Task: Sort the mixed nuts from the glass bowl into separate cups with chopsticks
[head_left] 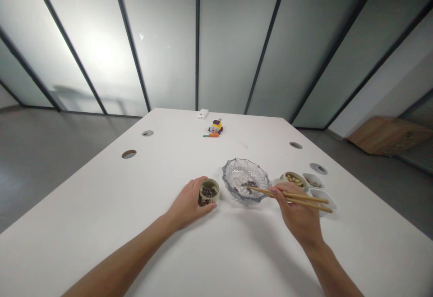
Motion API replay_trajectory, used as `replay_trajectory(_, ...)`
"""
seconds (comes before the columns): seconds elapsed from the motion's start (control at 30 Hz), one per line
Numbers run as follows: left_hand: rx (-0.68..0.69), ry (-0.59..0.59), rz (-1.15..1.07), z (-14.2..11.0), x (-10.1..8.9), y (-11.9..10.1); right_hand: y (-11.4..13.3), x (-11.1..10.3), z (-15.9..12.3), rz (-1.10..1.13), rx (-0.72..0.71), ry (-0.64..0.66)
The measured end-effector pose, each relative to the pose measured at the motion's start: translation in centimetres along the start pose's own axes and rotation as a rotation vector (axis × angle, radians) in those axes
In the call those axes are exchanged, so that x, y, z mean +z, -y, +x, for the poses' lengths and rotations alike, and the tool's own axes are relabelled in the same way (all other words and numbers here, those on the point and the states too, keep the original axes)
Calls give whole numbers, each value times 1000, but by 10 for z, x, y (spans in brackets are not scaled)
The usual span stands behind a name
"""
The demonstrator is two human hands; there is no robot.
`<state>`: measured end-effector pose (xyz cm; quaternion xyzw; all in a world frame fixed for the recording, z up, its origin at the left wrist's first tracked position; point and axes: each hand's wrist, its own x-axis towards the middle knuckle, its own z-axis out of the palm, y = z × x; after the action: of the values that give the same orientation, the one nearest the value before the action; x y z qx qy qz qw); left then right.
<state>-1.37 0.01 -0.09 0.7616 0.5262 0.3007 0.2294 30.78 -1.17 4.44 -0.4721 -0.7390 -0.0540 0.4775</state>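
My left hand is wrapped round a small ceramic cup that stands on the white table. Dark beads or beans lie inside the cup. A pair of wooden chopsticks is gripped in my right hand, closed. Their tips reach into a clear scalloped glass bowl at the middle of the table. Several small dark round pieces rest in that bowl near the tips; whether one is pinched I cannot tell.
Right of the bowl sit a cup of pale nuts or beans and two white dishes, partly behind my right hand. Farther back are a yellow toy vehicle, an orange-handled toy screwdriver and a white box. Round holes pierce the tabletop.
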Motion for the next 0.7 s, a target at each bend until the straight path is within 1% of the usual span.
replay_trajectory(0.13,-3,12,4,0,0,0,0,-1,0,-3,-8,-16)
replay_trajectory(0.43,10,14,18,0,1,2,-3,1,-2,10,52,60)
replay_trajectory(0.7,7,12,17,-1,2,4,-4,0,-2,7,61,44)
